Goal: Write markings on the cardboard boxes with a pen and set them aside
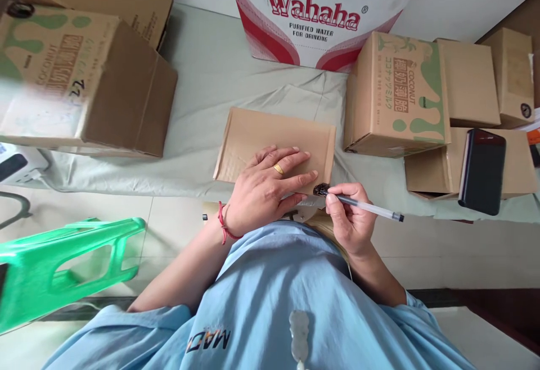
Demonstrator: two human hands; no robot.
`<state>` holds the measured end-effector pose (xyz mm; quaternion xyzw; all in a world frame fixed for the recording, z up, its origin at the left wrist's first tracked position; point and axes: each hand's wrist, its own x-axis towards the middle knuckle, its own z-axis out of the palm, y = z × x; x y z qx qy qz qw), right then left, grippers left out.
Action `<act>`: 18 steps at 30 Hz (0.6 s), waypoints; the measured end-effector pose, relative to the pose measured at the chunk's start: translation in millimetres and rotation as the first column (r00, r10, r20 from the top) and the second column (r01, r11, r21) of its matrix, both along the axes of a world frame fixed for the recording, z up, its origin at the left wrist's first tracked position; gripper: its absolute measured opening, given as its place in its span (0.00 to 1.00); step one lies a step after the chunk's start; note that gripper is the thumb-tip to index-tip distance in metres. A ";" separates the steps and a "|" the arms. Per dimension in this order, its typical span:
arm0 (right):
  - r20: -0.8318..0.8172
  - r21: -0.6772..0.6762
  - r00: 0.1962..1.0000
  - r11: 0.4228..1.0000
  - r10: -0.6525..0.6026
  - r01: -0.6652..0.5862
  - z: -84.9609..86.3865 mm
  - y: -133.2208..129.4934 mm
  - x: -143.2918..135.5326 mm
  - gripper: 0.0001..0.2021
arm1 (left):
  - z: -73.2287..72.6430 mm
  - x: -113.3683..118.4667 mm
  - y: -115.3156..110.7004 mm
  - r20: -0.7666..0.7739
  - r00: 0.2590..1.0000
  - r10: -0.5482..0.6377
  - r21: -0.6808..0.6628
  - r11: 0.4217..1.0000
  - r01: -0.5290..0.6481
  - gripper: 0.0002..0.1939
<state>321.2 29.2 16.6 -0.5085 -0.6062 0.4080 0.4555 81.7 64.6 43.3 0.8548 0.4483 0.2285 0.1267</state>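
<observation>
A flat brown padded envelope [274, 125] lies on the cloth-covered table in front of me. Pressed on its near part is my left hand [272, 181], palm down with the fingers stretched and slightly spread. My right hand [352, 218] pinches a gel pen [371, 207] with a clear barrel and black end. The pen's tip points left and touches or nearly touches a dark scribbled patch [321, 189] at the envelope's near right corner.
Coconut cartons stand at the left [54, 77] and right [405, 89]. Behind the envelope is a white and red Wahaha water box [324, 16]. A black phone [483, 170] leans on small boxes at the right. Below left stands a green plastic stool [84, 252].
</observation>
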 end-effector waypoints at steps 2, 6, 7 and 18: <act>-0.006 0.005 1.000 1.000 0.008 -0.008 0.3 0.9 -0.9 0.05 | -0.5 0.2 0.0 -0.002 1.000 -0.002 0.022 1.000 0.002 0.20; 0.014 0.022 1.000 1.000 -0.013 0.012 0.5 3.4 -2.9 0.05 | -0.7 0.4 0.1 0.012 1.000 0.004 -0.001 1.000 -0.004 0.20; 0.024 0.026 0.999 0.999 -0.022 0.021 0.3 4.0 -3.1 0.06 | -0.6 0.4 0.1 0.014 1.000 0.006 -0.007 1.000 -0.005 0.20; 0.192 0.136 0.973 0.985 -0.127 0.102 4.6 4.4 2.2 0.06 | -1.2 2.3 -1.4 -0.010 1.000 0.017 0.010 1.000 -0.017 0.20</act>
